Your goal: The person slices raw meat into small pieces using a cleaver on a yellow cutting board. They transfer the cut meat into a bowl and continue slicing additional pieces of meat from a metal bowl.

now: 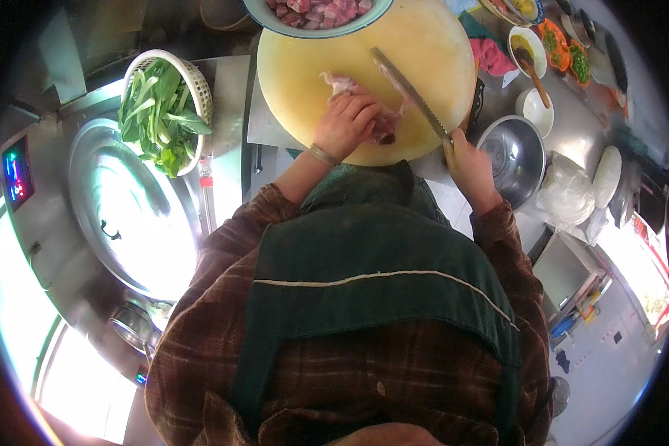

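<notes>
On a round, yellowish cutting board (pixel 295 106) lies a piece of raw meat (pixel 384 131). My left hand (pixel 348 120) rests over it with curled fingers, gripping it, so its middle is hidden. My right hand (pixel 471 167) grips the handle of a knife (pixel 410 89), seen nearly edge-on, with notches along its spine near the handle. The blade slants across the board to the right of the meat. Pinkish meat (pixel 393 81) shows along the blade's left side. At the board's far edge, an enamel bowl (pixel 319 34) with a blue rim holds cut chunks of raw meat.
A white perforated basket (pixel 199 92) of leafy greens stands left, beside a large metal wok or basin (pixel 97 223). To the right are a steel bowl (pixel 510 159), a white bowl (pixel 537 114), a bowl with a wooden-handled utensil (pixel 535 83), orange dishes (pixel 580 62) and a pink cloth (pixel 493 57).
</notes>
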`<state>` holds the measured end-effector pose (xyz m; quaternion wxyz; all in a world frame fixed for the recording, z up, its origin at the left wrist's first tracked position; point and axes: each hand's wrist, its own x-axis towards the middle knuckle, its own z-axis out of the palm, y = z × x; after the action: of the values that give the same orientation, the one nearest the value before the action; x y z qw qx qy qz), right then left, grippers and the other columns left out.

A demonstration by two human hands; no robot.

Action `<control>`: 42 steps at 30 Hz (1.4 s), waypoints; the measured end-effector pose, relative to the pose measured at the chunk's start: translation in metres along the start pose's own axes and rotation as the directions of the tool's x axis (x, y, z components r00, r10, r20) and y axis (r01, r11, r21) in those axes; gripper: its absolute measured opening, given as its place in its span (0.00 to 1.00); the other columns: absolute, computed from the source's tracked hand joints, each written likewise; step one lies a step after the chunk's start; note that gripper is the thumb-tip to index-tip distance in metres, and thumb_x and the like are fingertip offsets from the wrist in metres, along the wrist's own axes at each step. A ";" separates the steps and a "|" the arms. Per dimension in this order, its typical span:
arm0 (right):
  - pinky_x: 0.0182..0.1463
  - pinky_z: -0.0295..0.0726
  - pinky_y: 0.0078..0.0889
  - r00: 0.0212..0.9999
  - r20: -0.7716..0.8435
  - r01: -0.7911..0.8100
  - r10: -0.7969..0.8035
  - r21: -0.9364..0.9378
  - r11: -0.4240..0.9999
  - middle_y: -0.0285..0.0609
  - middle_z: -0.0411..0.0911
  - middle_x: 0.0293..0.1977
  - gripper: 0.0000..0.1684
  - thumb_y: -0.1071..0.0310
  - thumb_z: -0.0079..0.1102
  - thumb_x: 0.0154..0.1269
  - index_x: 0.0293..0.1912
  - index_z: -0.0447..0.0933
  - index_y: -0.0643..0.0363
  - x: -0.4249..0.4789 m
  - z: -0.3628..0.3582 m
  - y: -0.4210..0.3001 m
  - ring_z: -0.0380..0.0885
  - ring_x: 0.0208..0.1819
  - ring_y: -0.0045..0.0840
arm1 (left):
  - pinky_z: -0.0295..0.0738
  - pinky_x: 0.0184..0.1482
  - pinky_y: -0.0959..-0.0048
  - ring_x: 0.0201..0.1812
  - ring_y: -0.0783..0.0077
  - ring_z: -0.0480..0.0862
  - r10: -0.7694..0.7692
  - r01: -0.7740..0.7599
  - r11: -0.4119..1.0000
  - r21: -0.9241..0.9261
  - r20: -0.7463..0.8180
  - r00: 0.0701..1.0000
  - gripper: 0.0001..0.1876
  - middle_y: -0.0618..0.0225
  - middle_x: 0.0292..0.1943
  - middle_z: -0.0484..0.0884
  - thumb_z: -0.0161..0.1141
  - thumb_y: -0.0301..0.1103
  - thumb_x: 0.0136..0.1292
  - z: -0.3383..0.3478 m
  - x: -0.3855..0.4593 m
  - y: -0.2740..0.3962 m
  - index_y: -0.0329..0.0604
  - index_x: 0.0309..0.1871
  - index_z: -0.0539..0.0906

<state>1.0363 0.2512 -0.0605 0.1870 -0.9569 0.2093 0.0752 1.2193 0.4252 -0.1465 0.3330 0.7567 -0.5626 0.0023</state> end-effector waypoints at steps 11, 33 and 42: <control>0.26 0.75 0.49 0.988 0.154 -0.014 0.014 0.003 1.000 0.51 0.76 0.23 0.08 0.65 0.45 0.65 0.38 0.63 0.59 -0.015 0.028 -0.011 0.77 0.25 0.46 | 0.62 0.61 0.63 0.53 0.67 0.73 0.111 -0.117 0.991 0.062 0.092 0.990 0.16 0.71 0.49 0.75 0.60 0.36 0.49 0.011 -0.007 0.018 0.53 0.45 0.78; 0.26 0.72 0.51 0.987 0.161 -0.008 -0.009 0.109 0.994 0.53 0.75 0.24 0.09 0.62 0.47 0.66 0.39 0.63 0.56 -0.026 -0.001 -0.036 0.75 0.26 0.50 | 0.70 0.54 0.67 0.48 0.66 0.76 0.100 -0.099 0.994 -0.042 0.026 0.995 0.15 0.68 0.45 0.76 0.55 0.31 0.51 -0.009 -0.017 0.012 0.47 0.45 0.78; 0.25 0.74 0.47 0.971 0.222 0.083 -0.085 0.019 0.996 0.50 0.75 0.23 0.09 0.64 0.46 0.64 0.37 0.62 0.59 -0.011 0.007 -0.033 0.76 0.24 0.46 | 0.70 0.50 0.67 0.46 0.63 0.74 0.035 -0.033 0.999 -0.042 0.035 0.999 0.15 0.68 0.42 0.75 0.59 0.33 0.49 0.000 -0.020 0.004 0.47 0.43 0.78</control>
<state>1.0395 0.2856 -0.0535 0.2170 -0.9495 0.1468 0.1729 1.2084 0.4412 -0.1523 0.3385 0.7399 -0.5811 -0.0171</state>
